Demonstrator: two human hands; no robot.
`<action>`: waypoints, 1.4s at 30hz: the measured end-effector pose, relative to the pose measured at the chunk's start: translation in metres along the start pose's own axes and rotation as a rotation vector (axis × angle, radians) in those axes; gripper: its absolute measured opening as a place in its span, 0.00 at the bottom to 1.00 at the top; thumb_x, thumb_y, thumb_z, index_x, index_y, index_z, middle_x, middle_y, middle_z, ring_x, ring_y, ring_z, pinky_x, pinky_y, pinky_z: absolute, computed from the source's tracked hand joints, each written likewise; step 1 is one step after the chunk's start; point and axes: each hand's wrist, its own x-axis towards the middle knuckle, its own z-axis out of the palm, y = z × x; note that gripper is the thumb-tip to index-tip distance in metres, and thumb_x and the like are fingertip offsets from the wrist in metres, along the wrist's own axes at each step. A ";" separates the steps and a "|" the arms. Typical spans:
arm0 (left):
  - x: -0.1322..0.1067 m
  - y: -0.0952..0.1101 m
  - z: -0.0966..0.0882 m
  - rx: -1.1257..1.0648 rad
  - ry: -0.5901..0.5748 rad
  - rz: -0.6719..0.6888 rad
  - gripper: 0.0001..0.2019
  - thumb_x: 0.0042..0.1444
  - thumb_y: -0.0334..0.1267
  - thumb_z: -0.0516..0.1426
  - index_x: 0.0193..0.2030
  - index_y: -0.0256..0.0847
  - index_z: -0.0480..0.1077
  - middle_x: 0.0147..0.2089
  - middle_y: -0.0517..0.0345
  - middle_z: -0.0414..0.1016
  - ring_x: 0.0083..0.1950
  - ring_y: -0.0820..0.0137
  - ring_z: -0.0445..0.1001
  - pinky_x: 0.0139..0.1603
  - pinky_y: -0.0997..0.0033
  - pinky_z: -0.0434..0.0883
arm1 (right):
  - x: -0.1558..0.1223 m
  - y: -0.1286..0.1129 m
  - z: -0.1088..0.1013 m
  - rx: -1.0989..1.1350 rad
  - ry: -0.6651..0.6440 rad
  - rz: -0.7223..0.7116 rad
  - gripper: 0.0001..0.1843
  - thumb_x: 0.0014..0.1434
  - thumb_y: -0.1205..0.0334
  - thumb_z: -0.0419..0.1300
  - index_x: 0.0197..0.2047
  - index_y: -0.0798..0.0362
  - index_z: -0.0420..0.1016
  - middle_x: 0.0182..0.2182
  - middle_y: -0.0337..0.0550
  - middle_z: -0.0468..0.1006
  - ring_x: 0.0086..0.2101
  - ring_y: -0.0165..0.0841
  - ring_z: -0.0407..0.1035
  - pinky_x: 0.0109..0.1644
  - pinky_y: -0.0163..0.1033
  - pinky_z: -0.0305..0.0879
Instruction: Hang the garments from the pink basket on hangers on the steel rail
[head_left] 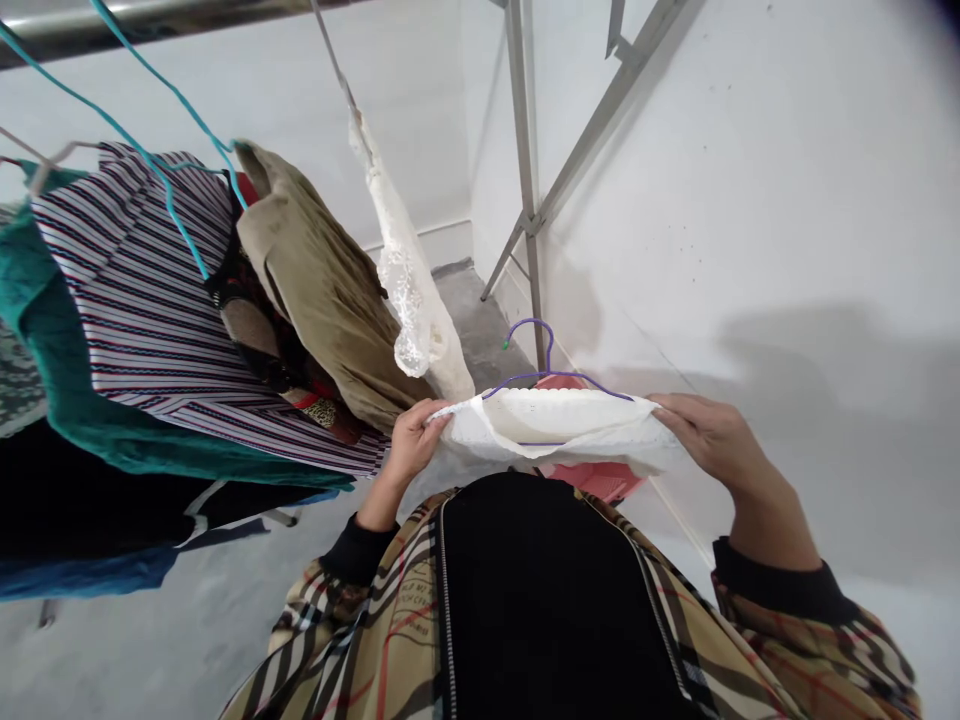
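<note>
A white top (555, 420) hangs on a purple hanger (551, 350), whose hook points up and away from me. The hanger's arms run inside the neckline, with its lower bar showing through the neck opening. My left hand (415, 437) pinches the left shoulder of the top between thumb and fingers. At the other shoulder, my right hand (705, 432) grips the cloth, its thumb mostly hidden. Between the two hands the top is stretched out level in front of my chest. Its lower part is out of sight.
Left of me, a metal rail (150, 30) carries several garments, among them a striped shirt (150, 300), an olive garment (315, 280) and a white lace garment (412, 270). A metal frame (529, 200) stands by the white wall. Something red (600, 480) sits below the top.
</note>
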 end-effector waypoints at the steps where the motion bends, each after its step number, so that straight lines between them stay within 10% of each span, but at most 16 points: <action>1: 0.001 0.002 0.000 -0.002 -0.004 0.000 0.11 0.60 0.43 0.57 0.38 0.39 0.78 0.35 0.55 0.78 0.36 0.70 0.74 0.38 0.73 0.69 | 0.000 -0.001 0.000 -0.023 0.003 -0.001 0.13 0.66 0.57 0.53 0.44 0.51 0.79 0.38 0.46 0.83 0.36 0.37 0.78 0.40 0.38 0.71; 10: 0.006 0.012 -0.009 -0.012 -0.048 0.021 0.13 0.57 0.46 0.58 0.36 0.39 0.78 0.29 0.58 0.73 0.30 0.72 0.70 0.32 0.74 0.67 | 0.005 -0.007 -0.016 0.002 0.099 0.042 0.10 0.63 0.60 0.58 0.37 0.50 0.81 0.32 0.43 0.83 0.30 0.35 0.78 0.33 0.35 0.71; 17: 0.005 -0.003 -0.009 -0.089 0.406 -0.236 0.16 0.53 0.48 0.61 0.42 0.38 0.76 0.31 0.58 0.73 0.32 0.72 0.70 0.37 0.72 0.69 | 0.020 0.005 -0.062 -0.004 0.468 0.426 0.08 0.53 0.55 0.65 0.35 0.45 0.83 0.32 0.43 0.84 0.35 0.42 0.79 0.38 0.41 0.74; 23: -0.016 -0.014 0.008 -0.217 0.271 -0.332 0.22 0.51 0.50 0.62 0.47 0.36 0.73 0.26 0.65 0.63 0.27 0.75 0.63 0.31 0.74 0.66 | 0.091 -0.016 -0.069 -0.097 0.740 0.415 0.12 0.56 0.55 0.61 0.39 0.49 0.84 0.33 0.44 0.84 0.36 0.40 0.78 0.42 0.43 0.73; 34: -0.041 -0.006 0.021 -0.186 0.125 -0.350 0.21 0.53 0.48 0.60 0.51 0.39 0.73 0.30 0.62 0.68 0.27 0.76 0.64 0.30 0.75 0.65 | 0.275 -0.029 -0.013 0.223 0.588 -0.109 0.17 0.66 0.55 0.52 0.51 0.52 0.74 0.50 0.46 0.78 0.51 0.38 0.72 0.60 0.49 0.67; 42: -0.058 -0.007 0.017 -0.099 0.113 -0.402 0.20 0.54 0.48 0.61 0.50 0.37 0.73 0.29 0.62 0.68 0.28 0.76 0.65 0.31 0.77 0.65 | 0.290 -0.030 0.056 0.268 0.306 -0.120 0.25 0.69 0.47 0.45 0.59 0.53 0.66 0.56 0.43 0.72 0.59 0.43 0.64 0.66 0.55 0.56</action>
